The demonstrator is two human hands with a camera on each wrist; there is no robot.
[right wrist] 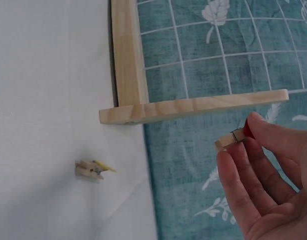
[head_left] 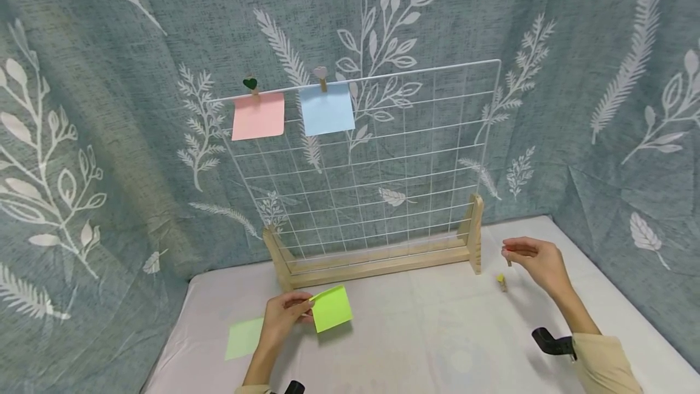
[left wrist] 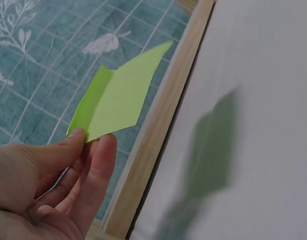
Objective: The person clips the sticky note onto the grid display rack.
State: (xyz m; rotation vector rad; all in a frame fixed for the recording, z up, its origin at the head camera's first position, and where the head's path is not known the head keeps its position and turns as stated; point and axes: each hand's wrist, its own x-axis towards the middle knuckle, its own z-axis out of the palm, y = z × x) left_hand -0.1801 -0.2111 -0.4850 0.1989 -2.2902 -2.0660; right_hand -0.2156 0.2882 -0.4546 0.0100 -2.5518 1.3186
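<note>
With left hand [head_left: 284, 316], pinching lime note [head_left: 332, 310] near one corner, thumb against fingers, just in front of left foot of rack [head_left: 476, 236]. Held clear of table [head_left: 415, 333], bent up along one edge, casting a shadow below.

With right hand [head_left: 541, 263], pinching red clip [right wrist: 233, 139] between thumb and fingertips, just right of rack's right foot. Wooden at the body, red at the end, partly hidden under the thumb.

On table, near rack's right foot and a little nearer the wearer: yellow clip [head_left: 502, 283], not touched by either hand.

On table, in front and to left of rack's left foot: pale note [head_left: 243, 338], flat, partly covered from above by left arm.

On rack's top wire, toward left end: pink note [head_left: 259, 120] under dark heart clip [head_left: 250, 84]. Next to it, rightward and slightly apart: blue note [head_left: 328, 111] under pale heart clip [head_left: 321, 73]. Both hanging down over rack's grid.

Behind rack and off both its sides: leaf-patterned curtain [head_left: 126, 138].
</note>
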